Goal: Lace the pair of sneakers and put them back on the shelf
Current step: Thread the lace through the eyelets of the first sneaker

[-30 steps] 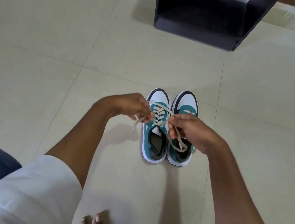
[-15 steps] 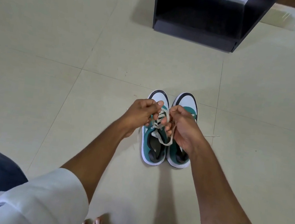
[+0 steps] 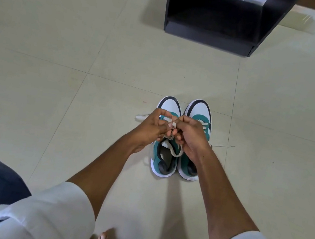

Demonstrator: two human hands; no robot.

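A pale tiled floor (image 3: 56,85) is seen from above. Left of centre, a loose lace end (image 3: 140,116) lies flat on the tiles. The left hand (image 3: 150,127) is closed in a pinching grip on the cream lace (image 3: 174,152) above the left sneaker (image 3: 164,160). The right hand (image 3: 190,133) touches it, also pinched on the lace. The right sneaker (image 3: 201,113) stands just beside its pair, toes pointing away. A black shelf (image 3: 207,35) stands far off, upper right.
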